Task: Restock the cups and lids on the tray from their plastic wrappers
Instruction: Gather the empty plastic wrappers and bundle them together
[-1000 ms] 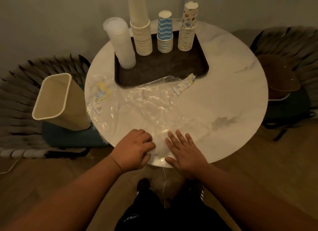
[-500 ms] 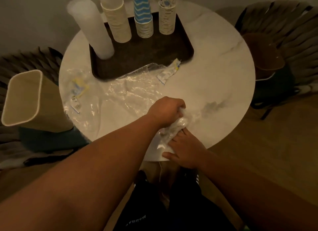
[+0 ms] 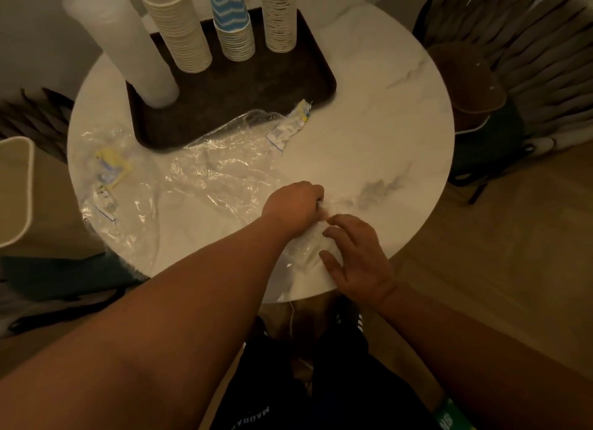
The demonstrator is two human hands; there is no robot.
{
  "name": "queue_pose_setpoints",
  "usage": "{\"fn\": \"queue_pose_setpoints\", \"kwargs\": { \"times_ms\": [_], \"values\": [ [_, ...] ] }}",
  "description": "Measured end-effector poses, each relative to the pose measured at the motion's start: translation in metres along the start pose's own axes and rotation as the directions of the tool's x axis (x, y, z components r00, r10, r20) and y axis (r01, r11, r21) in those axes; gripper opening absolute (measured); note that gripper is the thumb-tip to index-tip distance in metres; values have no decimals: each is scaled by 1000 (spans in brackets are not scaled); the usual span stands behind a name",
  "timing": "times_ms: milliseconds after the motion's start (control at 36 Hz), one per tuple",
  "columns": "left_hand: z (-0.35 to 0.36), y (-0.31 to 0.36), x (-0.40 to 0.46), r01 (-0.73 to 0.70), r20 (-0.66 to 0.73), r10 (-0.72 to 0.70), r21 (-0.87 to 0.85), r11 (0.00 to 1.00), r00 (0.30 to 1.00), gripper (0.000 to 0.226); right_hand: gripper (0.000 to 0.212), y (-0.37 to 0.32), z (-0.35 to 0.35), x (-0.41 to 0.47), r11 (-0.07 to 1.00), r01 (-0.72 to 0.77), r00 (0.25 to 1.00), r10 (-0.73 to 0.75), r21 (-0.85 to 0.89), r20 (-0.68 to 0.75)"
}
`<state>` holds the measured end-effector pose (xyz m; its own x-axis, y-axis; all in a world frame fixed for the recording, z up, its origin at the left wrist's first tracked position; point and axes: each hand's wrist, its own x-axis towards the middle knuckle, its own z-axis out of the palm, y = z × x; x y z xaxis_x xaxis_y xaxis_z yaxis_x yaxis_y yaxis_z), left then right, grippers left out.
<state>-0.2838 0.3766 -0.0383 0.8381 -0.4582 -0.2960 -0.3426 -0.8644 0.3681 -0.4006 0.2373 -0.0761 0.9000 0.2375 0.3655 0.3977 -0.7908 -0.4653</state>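
Note:
A dark tray (image 3: 282,86) at the back of the round marble table (image 3: 385,134) carries a tall stack of clear lids (image 3: 128,48), a plain cup stack (image 3: 178,28), a blue zigzag cup stack (image 3: 232,22) and a patterned cup stack (image 3: 279,16). Empty clear plastic wrappers (image 3: 205,179) lie crumpled across the table in front of the tray. My left hand (image 3: 296,205) grips a bunched part of a wrapper near the front edge. My right hand (image 3: 356,256) presses on the same wrapper with curled fingers, just beside the left.
A beige waste bin (image 3: 16,192) stands at the left of the table. A dark woven chair (image 3: 513,76) with a brown seat sits at the right, another at the far left. Printed wrapper labels (image 3: 109,169) lie among the plastic.
My left hand moved from the near edge toward the table's middle, bunching the wrapper. My right hand slid up beside it. The camera leaned closer to the table.

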Motion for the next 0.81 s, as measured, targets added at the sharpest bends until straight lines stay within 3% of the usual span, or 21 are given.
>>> {"fn": "queue_pose_setpoints", "kwargs": {
  "times_ms": [167,222,278,361,444,528,694,806],
  "values": [
    [-16,-1,-3,-28,18,31,-111,993,999,33,49,7,-3,13,999,-25,978,29,-25,207],
    [-29,-9,-14,-86,-134,65,-158,984,989,32,53,10,-4,13,998,-24,958,38,-50,286],
    [-39,-21,-35,-187,-270,162,-66,980,949,31,63,10,-6,13,998,-10,927,31,-57,373],
    [-35,-42,-64,-400,-164,423,158,903,891,42,81,12,-12,11,995,22,893,25,-98,450],
    [-27,-55,-80,-453,8,468,261,852,884,49,91,15,-18,8,986,35,873,48,-161,486],
    [-13,-59,-89,-491,7,526,370,789,851,41,92,18,-20,7,981,54,859,49,-184,510],
    [12,-43,-84,-500,-68,570,403,766,819,62,78,23,-28,7,980,88,845,21,-177,534],
    [18,-34,-75,-563,-50,629,396,726,776,39,81,27,-32,9,977,125,827,-6,-174,562]
  ]
}}
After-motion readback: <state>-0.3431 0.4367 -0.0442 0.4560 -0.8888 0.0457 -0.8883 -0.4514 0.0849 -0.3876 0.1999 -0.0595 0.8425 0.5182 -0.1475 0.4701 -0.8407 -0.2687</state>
